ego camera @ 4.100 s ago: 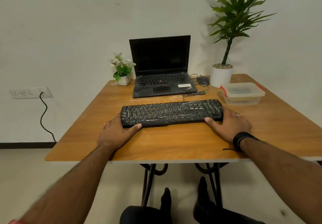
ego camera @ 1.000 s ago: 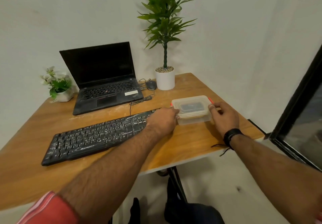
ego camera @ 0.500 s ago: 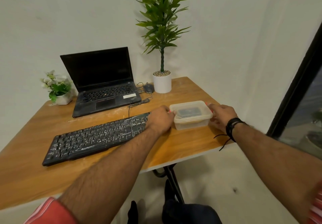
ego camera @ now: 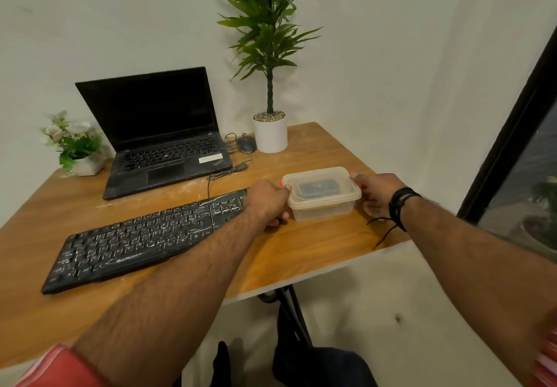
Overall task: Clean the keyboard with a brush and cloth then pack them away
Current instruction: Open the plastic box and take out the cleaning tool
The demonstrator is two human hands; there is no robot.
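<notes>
Item: lidded clear container (ego camera: 322, 194), right side of desk (ego camera: 301, 251), just right of dusty black keyboard (ego camera: 144, 236); dark object visible inside, brush and cloth not identifiable.
Left hand (ego camera: 266, 201): fingers curled on left end clip.
Right hand (ego camera: 376, 193): gripping right end.
Handling: release both red clips evenly, hold base down, lift lid straight.

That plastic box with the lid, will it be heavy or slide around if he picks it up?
The clear plastic lidded box probably lifts easily: its see-through walls look thin and only one small dark item shows inside. It looks stiff, so it should hold its shape. Its smooth sides might be slippery, but the left hand and right hand grip opposite ends.
</notes>
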